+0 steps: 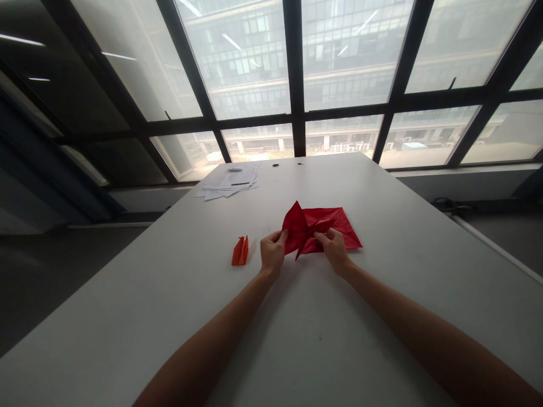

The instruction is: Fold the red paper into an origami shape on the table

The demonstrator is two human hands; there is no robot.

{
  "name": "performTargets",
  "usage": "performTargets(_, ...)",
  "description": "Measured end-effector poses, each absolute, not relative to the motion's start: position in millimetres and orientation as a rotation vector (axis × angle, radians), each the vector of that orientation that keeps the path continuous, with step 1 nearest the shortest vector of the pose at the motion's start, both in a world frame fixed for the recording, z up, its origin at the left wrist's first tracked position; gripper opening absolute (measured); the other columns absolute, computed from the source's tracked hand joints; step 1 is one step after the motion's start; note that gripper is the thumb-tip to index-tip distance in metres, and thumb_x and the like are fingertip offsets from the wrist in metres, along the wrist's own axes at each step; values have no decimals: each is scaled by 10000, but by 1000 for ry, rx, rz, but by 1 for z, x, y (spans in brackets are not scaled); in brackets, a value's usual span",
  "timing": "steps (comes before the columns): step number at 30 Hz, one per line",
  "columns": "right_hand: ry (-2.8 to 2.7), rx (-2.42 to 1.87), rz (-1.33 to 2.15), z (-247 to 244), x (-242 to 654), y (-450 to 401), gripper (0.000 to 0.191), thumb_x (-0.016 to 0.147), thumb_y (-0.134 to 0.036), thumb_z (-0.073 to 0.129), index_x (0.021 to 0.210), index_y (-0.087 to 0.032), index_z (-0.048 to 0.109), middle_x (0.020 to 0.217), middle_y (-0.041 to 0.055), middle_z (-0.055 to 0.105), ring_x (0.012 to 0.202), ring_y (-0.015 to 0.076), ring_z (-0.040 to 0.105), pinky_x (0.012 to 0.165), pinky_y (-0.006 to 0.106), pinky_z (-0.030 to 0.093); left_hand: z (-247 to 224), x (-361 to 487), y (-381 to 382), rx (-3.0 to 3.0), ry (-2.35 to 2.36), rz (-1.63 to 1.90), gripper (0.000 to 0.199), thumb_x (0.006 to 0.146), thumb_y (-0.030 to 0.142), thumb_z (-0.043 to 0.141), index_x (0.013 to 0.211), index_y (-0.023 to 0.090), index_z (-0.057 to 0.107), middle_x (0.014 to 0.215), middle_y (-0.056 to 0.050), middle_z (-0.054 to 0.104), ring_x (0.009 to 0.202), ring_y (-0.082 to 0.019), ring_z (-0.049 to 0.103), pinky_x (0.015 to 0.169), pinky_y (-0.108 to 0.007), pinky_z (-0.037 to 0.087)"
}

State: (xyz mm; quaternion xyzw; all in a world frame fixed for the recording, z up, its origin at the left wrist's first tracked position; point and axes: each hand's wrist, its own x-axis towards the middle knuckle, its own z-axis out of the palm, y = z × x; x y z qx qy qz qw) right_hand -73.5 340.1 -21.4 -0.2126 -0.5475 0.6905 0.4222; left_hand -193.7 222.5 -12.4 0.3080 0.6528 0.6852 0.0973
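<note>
Both hands pinch one sheet of red paper: the left hand closes finger and thumb on the raised flap at the sheet's left edge, while the right hand presses a narrow grip onto the folds near the sheet's middle. Partly folded, the red paper lies on the white surface just ahead of the hands — its left flap stands up in a point, and its right portion lies flat with one corner reaching toward the right. Forearms extend from the lower edge of the view and converge on the sheet. Left of the left hand, near but apart from it, a small folded orange paper piece rests on the surface. Farther back — toward the far left edge of the surface — sits a loose stack of white papers. Behind the surface rises a dark-framed window wall.
</note>
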Motion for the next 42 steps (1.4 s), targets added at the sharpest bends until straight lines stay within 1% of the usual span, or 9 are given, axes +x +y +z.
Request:
performTargets(8,-1051,-590,1819,-19,-74,343,173,732,-354,701,695,-210,612,710,-4,646,698,164,660,706,320,575,-1,-184,217,1036,1839,2107,228,840,332,659,942,142,733,872,-57,745,775,-184,662,696,-272,524)
performTargets(12,-1043,-557,1839,-16,-72,343,136,739,-343,679,755,-220,624,814,16,693,777,182,688,732,328,573,1,-174,216,1132,1790,2100,64,785,194,642,836,174,608,984,-73,731,856,-190,682,731,-291,543)
performTargets(16,-1084,-543,1813,-18,-74,344,103,726,-287,673,767,-225,603,815,4,688,756,171,665,737,324,561,7,-174,216,1135,1572,1986,199,730,134,573,904,195,499,1101,-91,700,970,-206,689,851,-381,555)
performTargets(20,-1203,-529,1795,-21,-74,343,74,695,-240,662,724,-206,603,733,4,675,674,170,622,657,303,533,29,-189,215,781,1675,1877,160,867,313,452,943,185,510,736,-30,667,724,-187,687,754,-389,572)
performTargets(24,-1407,-411,1834,-14,-69,336,103,670,-227,710,759,-187,675,800,42,723,743,218,652,712,347,549,48,-198,213,777,1702,1562,458,858,615,523,890,160,574,693,-42,634,578,-170,631,561,-303,531)
performTargets(26,-1472,-348,1870,-9,-67,332,142,667,-242,744,790,-189,695,821,51,733,769,243,670,734,381,562,49,-198,213,843,1728,1365,498,817,644,591,895,152,604,646,-25,616,508,-134,575,491,-248,462)
performTargets(29,-1485,-313,1889,-7,-66,330,176,680,-284,766,816,-193,700,823,54,730,752,245,675,705,389,569,47,-196,212,944,1735,1254,403,784,515,707,920,137,672,617,-14,626,484,-104,521,468,-216,388)
performTargets(35,-1443,-323,1886,-14,-68,337,195,685,-315,778,812,-191,695,835,47,721,708,205,651,663,341,545,50,-200,209,1122,1663,1265,315,749,364,785,934,122,708,860,-92,732,749,-180,672,665,-277,511)
performTargets(42,-1426,-359,1891,-19,-70,339,193,659,-275,761,805,-184,674,833,53,721,706,211,642,627,337,530,52,-199,208,1021,1629,1379,324,719,232,818,975,119,656,842,-106,747,737,-201,701,688,-327,556)
